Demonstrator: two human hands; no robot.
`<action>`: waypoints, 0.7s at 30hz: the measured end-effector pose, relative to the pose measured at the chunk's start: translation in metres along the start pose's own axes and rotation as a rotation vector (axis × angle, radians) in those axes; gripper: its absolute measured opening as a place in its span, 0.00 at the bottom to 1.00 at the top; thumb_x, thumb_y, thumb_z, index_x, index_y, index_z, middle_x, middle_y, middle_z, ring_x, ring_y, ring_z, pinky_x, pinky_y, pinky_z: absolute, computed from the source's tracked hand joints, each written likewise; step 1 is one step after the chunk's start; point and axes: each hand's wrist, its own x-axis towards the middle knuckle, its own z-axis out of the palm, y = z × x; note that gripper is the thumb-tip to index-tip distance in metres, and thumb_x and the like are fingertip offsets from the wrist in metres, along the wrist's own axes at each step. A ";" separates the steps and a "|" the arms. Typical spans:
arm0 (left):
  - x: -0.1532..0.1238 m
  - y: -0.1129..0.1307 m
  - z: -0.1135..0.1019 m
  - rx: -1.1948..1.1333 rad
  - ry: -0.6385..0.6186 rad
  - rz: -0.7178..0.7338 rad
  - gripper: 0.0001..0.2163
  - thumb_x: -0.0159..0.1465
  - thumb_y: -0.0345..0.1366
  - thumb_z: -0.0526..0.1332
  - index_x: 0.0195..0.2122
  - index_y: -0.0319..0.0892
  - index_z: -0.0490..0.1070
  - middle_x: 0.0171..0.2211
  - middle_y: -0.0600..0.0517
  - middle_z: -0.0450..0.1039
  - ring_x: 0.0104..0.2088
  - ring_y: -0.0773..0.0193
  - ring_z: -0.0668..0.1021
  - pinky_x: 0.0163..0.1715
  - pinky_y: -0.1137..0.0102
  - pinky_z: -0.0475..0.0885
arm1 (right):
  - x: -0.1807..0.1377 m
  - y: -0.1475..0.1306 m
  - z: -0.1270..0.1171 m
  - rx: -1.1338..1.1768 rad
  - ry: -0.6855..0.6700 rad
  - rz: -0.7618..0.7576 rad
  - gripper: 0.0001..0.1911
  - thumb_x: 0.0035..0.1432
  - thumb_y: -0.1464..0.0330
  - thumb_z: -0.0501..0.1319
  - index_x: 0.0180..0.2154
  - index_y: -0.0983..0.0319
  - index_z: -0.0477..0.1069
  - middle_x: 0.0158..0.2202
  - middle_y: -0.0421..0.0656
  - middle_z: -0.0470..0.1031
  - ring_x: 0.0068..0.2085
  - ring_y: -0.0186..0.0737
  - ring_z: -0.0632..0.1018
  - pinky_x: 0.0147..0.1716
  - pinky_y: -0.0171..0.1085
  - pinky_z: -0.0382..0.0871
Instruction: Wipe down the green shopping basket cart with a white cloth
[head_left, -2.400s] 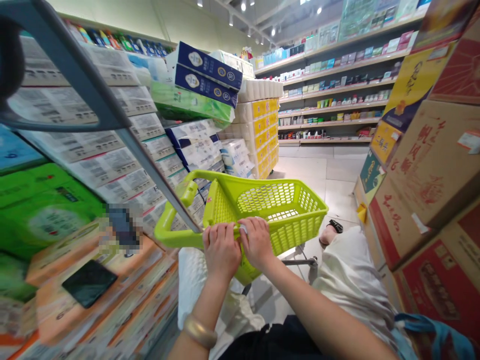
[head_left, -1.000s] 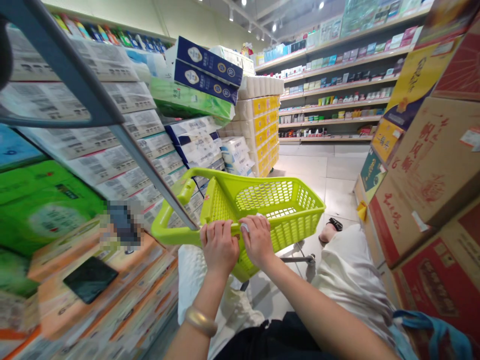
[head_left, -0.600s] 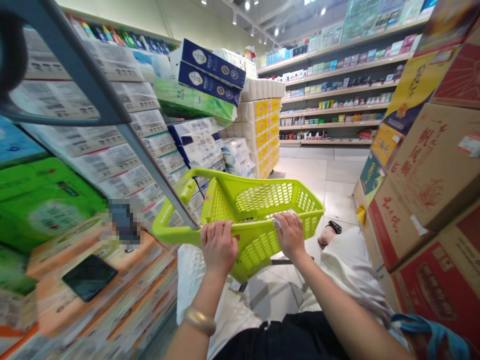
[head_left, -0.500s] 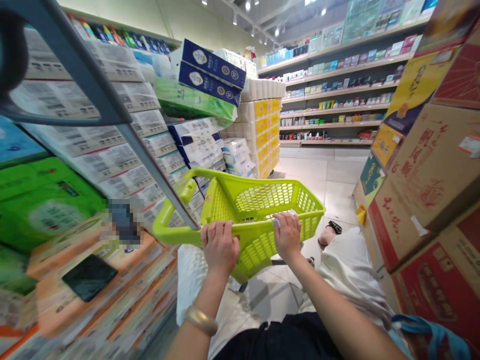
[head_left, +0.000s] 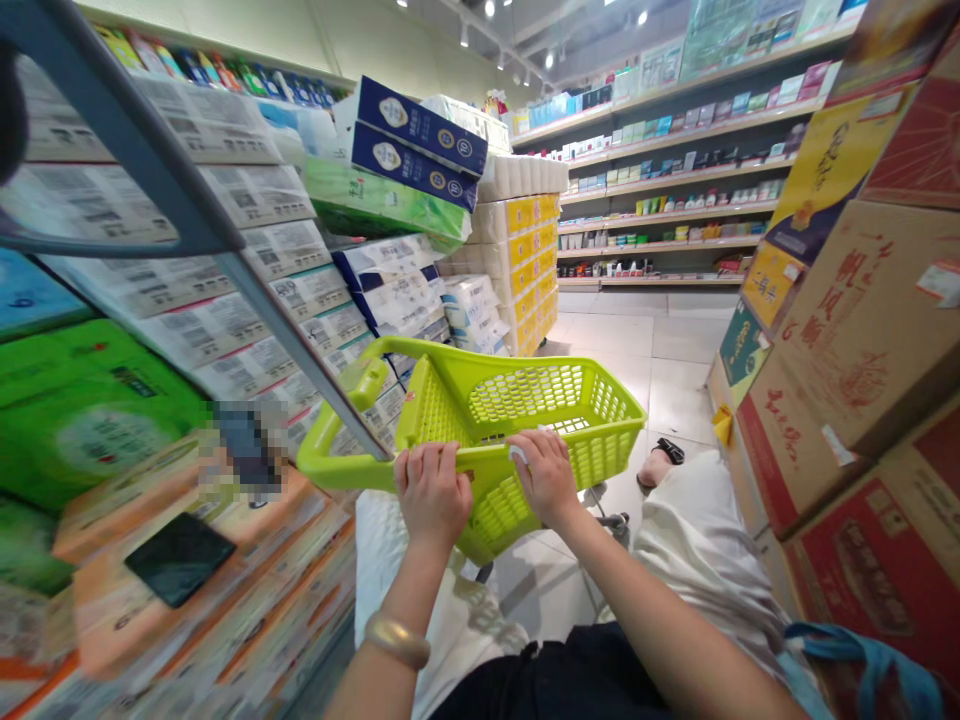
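A lime-green plastic shopping cart (head_left: 570, 395) with a perforated basket stands just in front of me in a store aisle. My left hand (head_left: 431, 495) is closed over the near rim of the basket, beside the looped green handle (head_left: 330, 450). My right hand (head_left: 546, 475) grips the same rim a little to the right, pinching something small and white against it. The basket looks empty. A gold bangle sits on my left wrist.
Stacks of tissue and paper packs (head_left: 390, 230) wall the left side, with a grey metal bar (head_left: 225, 240) crossing them. Cardboard boxes (head_left: 862, 330) are piled on the right. Shelves of goods (head_left: 675, 190) line the far wall beyond the tiled floor (head_left: 675, 370).
My right hand slid right along the basket rim, then came back toward my left hand. The cart shifted slightly left; my left hand kept its grip.
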 end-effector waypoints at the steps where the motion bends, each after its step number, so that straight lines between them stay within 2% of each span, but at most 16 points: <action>1: 0.000 0.000 0.000 -0.002 -0.003 0.002 0.14 0.56 0.28 0.56 0.44 0.39 0.73 0.40 0.44 0.74 0.47 0.50 0.71 0.57 0.55 0.57 | -0.002 0.009 -0.003 -0.028 0.015 0.004 0.13 0.66 0.67 0.51 0.48 0.56 0.70 0.47 0.43 0.74 0.51 0.40 0.70 0.59 0.42 0.52; 4: -0.001 0.001 0.000 -0.020 -0.008 -0.003 0.15 0.56 0.28 0.56 0.44 0.39 0.73 0.40 0.44 0.74 0.48 0.50 0.71 0.57 0.54 0.56 | -0.007 0.030 -0.010 -0.101 0.064 0.040 0.13 0.66 0.67 0.51 0.48 0.57 0.70 0.46 0.43 0.74 0.51 0.41 0.70 0.60 0.44 0.51; 7: 0.000 0.006 0.000 -0.037 -0.012 -0.039 0.15 0.56 0.28 0.56 0.44 0.39 0.73 0.40 0.43 0.73 0.48 0.49 0.70 0.57 0.52 0.56 | -0.007 0.035 -0.011 -0.139 0.102 0.107 0.13 0.66 0.67 0.50 0.46 0.58 0.70 0.45 0.44 0.73 0.50 0.42 0.70 0.60 0.45 0.52; 11: 0.001 0.013 0.000 -0.051 -0.023 -0.048 0.15 0.55 0.29 0.56 0.44 0.39 0.73 0.41 0.43 0.73 0.48 0.48 0.70 0.57 0.51 0.55 | 0.000 0.009 -0.001 -0.119 0.130 0.207 0.12 0.66 0.68 0.49 0.44 0.60 0.71 0.42 0.46 0.73 0.48 0.44 0.69 0.59 0.48 0.51; 16: 0.001 0.018 0.000 -0.027 -0.023 -0.033 0.15 0.56 0.29 0.57 0.45 0.38 0.73 0.41 0.42 0.73 0.49 0.49 0.70 0.57 0.53 0.56 | 0.012 -0.038 0.011 0.045 0.032 0.118 0.13 0.66 0.68 0.49 0.45 0.59 0.70 0.43 0.44 0.73 0.47 0.42 0.69 0.58 0.45 0.52; 18: 0.001 0.018 0.001 -0.021 -0.017 -0.017 0.15 0.57 0.30 0.57 0.45 0.38 0.72 0.41 0.42 0.73 0.49 0.49 0.70 0.57 0.54 0.56 | 0.016 -0.045 0.010 0.084 -0.008 0.082 0.13 0.66 0.68 0.49 0.45 0.59 0.70 0.43 0.44 0.74 0.47 0.42 0.69 0.55 0.43 0.55; 21: 0.000 0.018 0.001 -0.026 -0.013 0.010 0.15 0.58 0.30 0.57 0.46 0.38 0.72 0.42 0.43 0.74 0.49 0.50 0.70 0.58 0.55 0.55 | 0.017 -0.039 0.003 0.080 -0.056 0.017 0.12 0.66 0.67 0.50 0.46 0.58 0.70 0.43 0.43 0.74 0.46 0.42 0.70 0.51 0.41 0.58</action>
